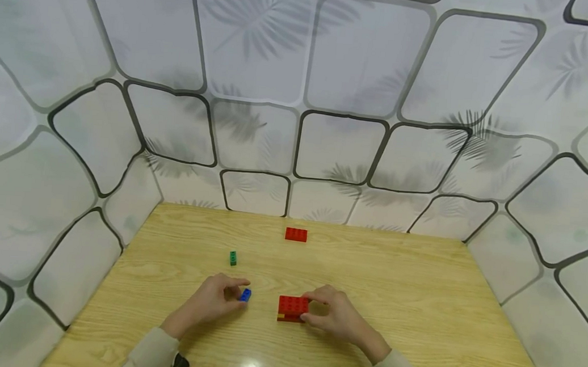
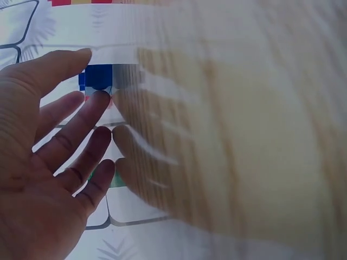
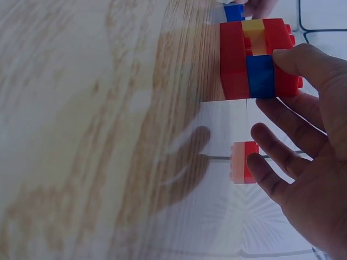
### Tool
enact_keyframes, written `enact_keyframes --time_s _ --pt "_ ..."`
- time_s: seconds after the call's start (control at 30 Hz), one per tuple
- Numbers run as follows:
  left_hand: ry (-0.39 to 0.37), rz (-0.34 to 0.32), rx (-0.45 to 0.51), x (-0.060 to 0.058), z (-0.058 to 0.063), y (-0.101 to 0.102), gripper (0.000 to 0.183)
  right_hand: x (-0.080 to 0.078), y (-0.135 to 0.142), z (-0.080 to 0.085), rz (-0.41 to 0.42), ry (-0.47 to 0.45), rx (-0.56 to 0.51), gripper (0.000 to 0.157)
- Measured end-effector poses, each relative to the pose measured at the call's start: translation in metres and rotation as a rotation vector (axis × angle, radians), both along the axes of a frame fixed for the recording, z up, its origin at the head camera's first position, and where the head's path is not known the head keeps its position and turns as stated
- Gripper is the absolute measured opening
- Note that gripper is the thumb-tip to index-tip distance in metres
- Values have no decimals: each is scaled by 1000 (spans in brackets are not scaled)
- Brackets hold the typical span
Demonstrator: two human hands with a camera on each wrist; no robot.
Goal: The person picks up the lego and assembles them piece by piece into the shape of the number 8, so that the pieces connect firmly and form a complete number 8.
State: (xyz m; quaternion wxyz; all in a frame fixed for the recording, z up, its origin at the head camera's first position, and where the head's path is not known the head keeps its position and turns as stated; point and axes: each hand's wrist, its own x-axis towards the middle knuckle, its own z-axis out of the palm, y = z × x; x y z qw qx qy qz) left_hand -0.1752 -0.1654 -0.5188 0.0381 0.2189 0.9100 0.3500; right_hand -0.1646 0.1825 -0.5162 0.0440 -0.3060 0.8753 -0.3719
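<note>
A small blue brick (image 1: 246,295) lies on the table between the parted thumb and fingers of my left hand (image 1: 210,301). In the left wrist view, one fingertip (image 2: 101,98) overlaps the lower edge of the blue brick (image 2: 98,77), while the thumb tip stands a little apart from it. My right hand (image 1: 337,316) holds the right end of a brick stack (image 1: 293,305) between thumb and fingers. Seen from the right wrist, the stack has red outer layers (image 3: 233,59) with a yellow brick (image 3: 254,33) and a blue brick (image 3: 261,77) sandwiched between them.
At the back of the wooden table (image 1: 394,281) lies a loose red brick (image 1: 296,235). A small green brick (image 1: 233,258) sits beyond my left hand. Patterned wall covering (image 1: 342,147) borders the table at the back and sides.
</note>
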Motion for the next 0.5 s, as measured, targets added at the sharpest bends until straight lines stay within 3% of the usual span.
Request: enact_keyframes --time_s 0.27,0.5 --pt "-12 -35 -3 0 0 -2 46 0 0 0 4 2 -11 38" --pt "-17 -19 -2 1 0 -1 38 0 0 -1 0 -4 -13 39"
